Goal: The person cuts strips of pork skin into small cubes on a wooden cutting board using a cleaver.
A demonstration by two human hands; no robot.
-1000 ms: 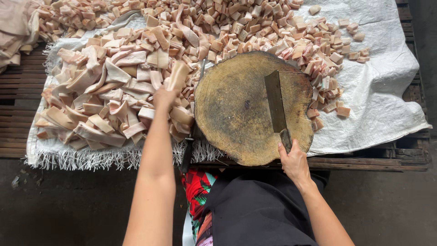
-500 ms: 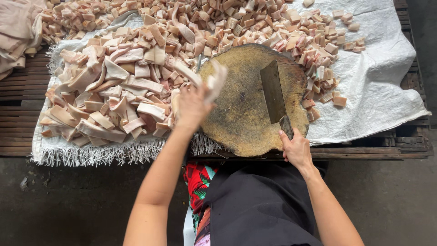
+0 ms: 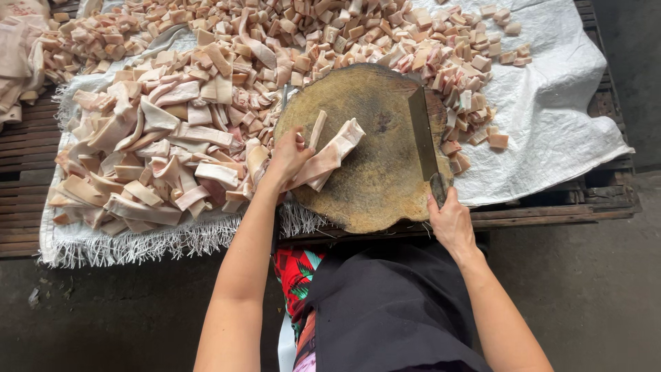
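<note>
Lying along the left of the white woven sheet (image 3: 551, 138), a heap of long pale pink strips (image 3: 151, 158) of fatty meat covered most of the cloth, with its frayed fringe hanging over the near edge of the dark wooden pallet (image 3: 21, 145) beneath. Smaller cut cubes (image 3: 358, 27) were scattered across the top and down the right side of the sheet, some of them lying against the far rim of the round wooden chopping block (image 3: 372, 179).

The left hand (image 3: 288, 157) reached over the near-left part of the block, its fingers closed around a few long strips (image 3: 330, 155) that rested on the wood and pointed up and to the right. These strips touched the board and lay apart from the blade.

Further right, a cleaver (image 3: 421, 134) lay with its long blade flat against the right part of the block, tip pointing away from the person. The right hand (image 3: 451, 224) sat at the near edge of the block, wrapped shut around the cleaver's dark handle.

Below both forearms, a black apron (image 3: 392, 303) covered the person's lap, with a patch of red patterned cloth (image 3: 297, 272) showing at its left side. Dark concrete floor (image 3: 103, 317) filled the near ground.
</note>
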